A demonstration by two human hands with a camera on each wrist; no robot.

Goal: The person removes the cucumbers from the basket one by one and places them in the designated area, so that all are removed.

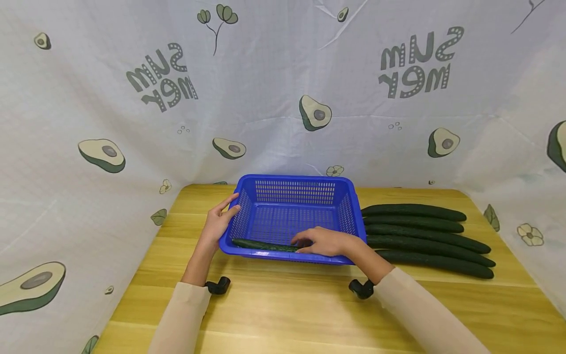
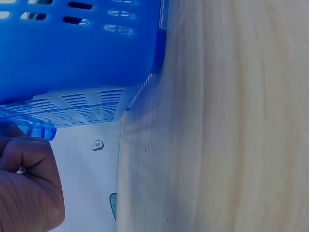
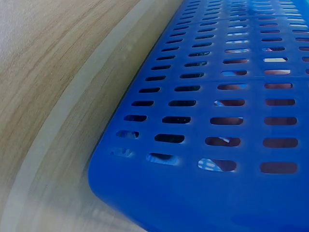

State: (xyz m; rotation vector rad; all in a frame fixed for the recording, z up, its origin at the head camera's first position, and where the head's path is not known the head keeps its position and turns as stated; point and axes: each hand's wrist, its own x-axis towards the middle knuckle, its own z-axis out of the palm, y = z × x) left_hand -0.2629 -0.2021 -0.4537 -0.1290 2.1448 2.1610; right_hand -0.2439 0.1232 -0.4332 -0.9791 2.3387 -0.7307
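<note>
A blue plastic basket [image 1: 292, 178] with slotted walls stands on the table in the head view. My left hand [image 1: 216, 225] grips its left rim; in the left wrist view that hand [image 2: 29, 186] is curled at the basket's [image 2: 82, 53] edge. Inside, along the near wall, lies a dark green cucumber [image 1: 261, 245]. My right hand [image 1: 325, 242] reaches over the near rim and holds the cucumber's right part, its fingers bent down around it. That end is hidden under the hand. Only the slotted outer wall of the basket [image 3: 231, 188] shows in the right wrist view.
Several long cucumbers [image 1: 424, 244] lie side by side to the right of the basket, their left ends close by its right wall. The wooden table [image 1: 283, 305] extends toward me. Behind it hangs a white curtain [image 1: 265, 88] printed with avocados.
</note>
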